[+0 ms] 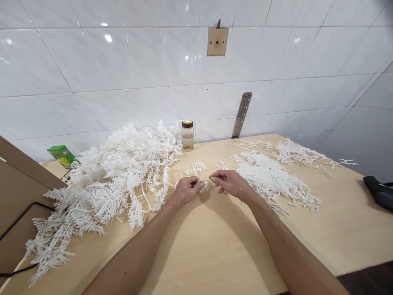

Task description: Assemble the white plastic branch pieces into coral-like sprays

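Note:
Between the thumb and fingers of my left hand [188, 189] is a small white plastic sprig [204, 187], its short needles sticking out to the right. My right hand [229, 182] hovers just right of it, thumb and index finger pinched together; whether anything tiny sits in that pinch I cannot make out. Behind my left hand lies another loose white sprig [196, 167] on the table. Left of my hands rises a big tangled heap of white artificial branches [123, 168]. A flatter pile of separate white sprigs [273, 176] spreads beside my right hand and forearm.
Bare white stems [307, 155] lie at the table's back right. A dark-lidded jar [187, 137] stands by the wall, and a metal strip [242, 115] leans there. A green box [62, 155] and a cardboard panel [27, 209] are at left. A black object [379, 192] is at right.

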Motion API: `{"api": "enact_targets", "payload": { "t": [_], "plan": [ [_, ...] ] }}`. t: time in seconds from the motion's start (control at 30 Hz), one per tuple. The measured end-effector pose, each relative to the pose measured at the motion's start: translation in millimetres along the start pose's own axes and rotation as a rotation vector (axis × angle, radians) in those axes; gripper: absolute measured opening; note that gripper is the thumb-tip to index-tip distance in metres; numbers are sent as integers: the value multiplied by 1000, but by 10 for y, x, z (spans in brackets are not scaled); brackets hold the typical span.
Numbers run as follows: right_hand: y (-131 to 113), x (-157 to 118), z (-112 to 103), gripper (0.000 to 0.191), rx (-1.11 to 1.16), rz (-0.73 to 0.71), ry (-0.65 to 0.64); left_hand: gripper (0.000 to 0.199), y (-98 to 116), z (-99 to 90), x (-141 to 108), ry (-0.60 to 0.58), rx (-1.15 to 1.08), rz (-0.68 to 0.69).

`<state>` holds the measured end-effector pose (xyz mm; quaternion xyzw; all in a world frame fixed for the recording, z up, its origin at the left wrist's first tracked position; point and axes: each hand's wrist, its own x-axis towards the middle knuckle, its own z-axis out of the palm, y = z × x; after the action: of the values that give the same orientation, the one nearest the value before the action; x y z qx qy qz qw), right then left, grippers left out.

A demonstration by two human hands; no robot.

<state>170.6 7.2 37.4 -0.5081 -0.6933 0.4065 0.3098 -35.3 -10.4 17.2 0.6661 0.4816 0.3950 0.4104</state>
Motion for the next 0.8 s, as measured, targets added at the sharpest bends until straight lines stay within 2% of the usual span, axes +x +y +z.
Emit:
{"api": "enact_targets", "payload": {
  "t": [0.27,0.53,0.8],
  "plan": [
    [34,50,117,23,-74,-22,-17,32,-27,16,3,12,27,-27],
    [9,29,124,17,-164,-112,-7,37,-34,10,15,-64,3,-1],
    [-59,19,204,13,-376,-174,88,38,-108,2,33,-87,71,5]
  ]
}}
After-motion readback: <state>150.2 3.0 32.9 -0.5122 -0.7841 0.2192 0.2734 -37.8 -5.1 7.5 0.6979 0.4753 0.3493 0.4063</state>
